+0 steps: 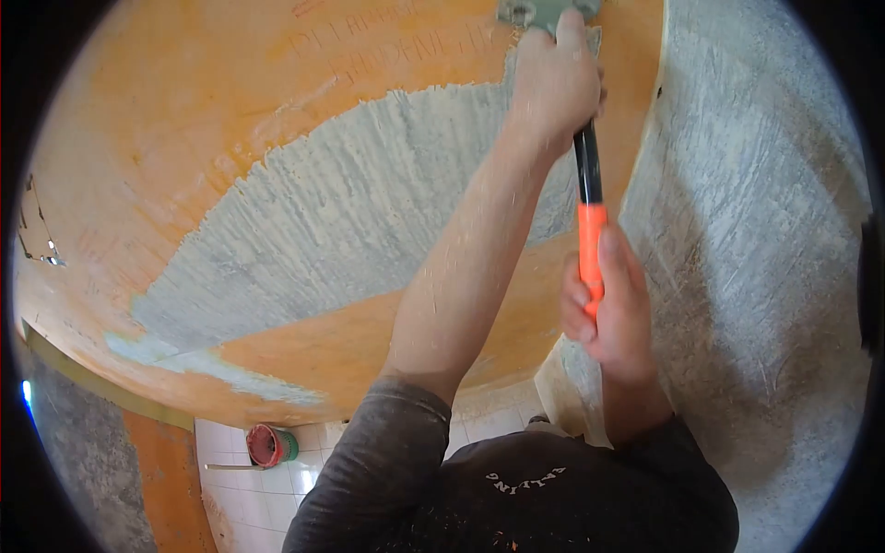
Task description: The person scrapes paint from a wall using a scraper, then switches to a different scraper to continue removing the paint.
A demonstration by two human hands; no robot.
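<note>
Running up through right grip (610, 309), then left grip (560, 78): scraper (589, 170).

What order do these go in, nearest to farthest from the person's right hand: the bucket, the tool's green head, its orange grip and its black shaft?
From the right hand:
1. Orange grip: right inside the fingers.
2. Black shaft: just above the grip.
3. Green head: up top, by the left hand.
4. Bucket: down on the floor, left.

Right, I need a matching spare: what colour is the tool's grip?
The grip is reddish orange; see the head view.
</note>
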